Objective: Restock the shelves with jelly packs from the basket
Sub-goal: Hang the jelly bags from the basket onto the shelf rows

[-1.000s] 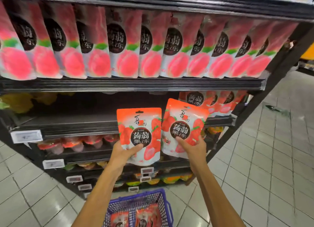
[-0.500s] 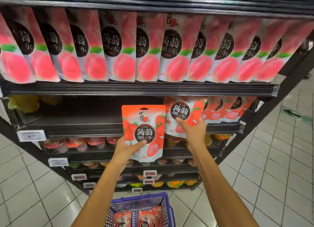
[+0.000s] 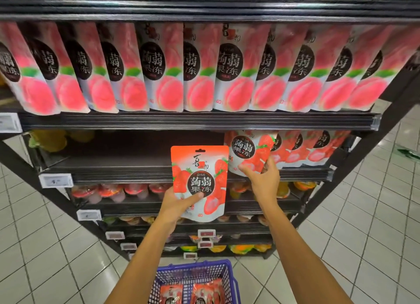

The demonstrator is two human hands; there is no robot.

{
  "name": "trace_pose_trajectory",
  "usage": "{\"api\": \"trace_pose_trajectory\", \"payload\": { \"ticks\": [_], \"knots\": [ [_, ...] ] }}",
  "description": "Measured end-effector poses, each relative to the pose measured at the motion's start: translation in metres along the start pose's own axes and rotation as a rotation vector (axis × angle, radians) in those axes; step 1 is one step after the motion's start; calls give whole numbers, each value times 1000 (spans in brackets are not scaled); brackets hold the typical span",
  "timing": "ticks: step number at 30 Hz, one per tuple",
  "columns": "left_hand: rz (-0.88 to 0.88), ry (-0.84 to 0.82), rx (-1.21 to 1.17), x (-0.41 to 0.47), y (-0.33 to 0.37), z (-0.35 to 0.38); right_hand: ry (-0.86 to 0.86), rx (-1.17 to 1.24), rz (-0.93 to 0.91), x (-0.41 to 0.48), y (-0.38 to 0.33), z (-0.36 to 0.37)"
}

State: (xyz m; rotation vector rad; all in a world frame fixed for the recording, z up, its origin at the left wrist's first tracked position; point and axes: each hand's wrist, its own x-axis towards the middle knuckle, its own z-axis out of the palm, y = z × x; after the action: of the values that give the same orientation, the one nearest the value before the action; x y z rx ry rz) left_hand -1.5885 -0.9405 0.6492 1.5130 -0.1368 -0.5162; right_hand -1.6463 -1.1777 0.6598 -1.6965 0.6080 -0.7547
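Note:
My left hand (image 3: 179,205) grips the lower edge of an orange-red strawberry jelly pack (image 3: 200,178), held upright in front of the second shelf (image 3: 127,174). My right hand (image 3: 261,178) holds the bottom of a second strawberry jelly pack (image 3: 247,151), which stands on that shelf at the left end of a row of matching packs (image 3: 302,149). The blue basket (image 3: 195,274) sits on the floor between my forearms with two more packs (image 3: 191,292) inside.
The top shelf carries a full row of pink peach jelly packs (image 3: 200,69). The left part of the second shelf is bare, with yellow packs (image 3: 50,140) at the far left. Lower shelves hold jelly cups (image 3: 118,190). White price tags (image 3: 55,180) line the shelf edges. Tiled floor lies on both sides.
My right hand has lifted its pack up and to the right onto the second shelf beside the row. The left hand's pack has stayed roughly where it was.

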Motion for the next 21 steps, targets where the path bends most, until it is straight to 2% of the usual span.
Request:
{"api": "trace_pose_trajectory", "payload": {
  "ticks": [7, 14, 21],
  "knots": [
    [-4, 4, 5, 3, -2, 7, 63, -127, -25, -10, 5, 0],
    [10, 2, -20, 3, 4, 14, 130, -307, 68, 8, 6, 6],
    [12, -5, -17, 8, 5, 26, 222, -248, -10, 8, 5, 13]
  ]
}}
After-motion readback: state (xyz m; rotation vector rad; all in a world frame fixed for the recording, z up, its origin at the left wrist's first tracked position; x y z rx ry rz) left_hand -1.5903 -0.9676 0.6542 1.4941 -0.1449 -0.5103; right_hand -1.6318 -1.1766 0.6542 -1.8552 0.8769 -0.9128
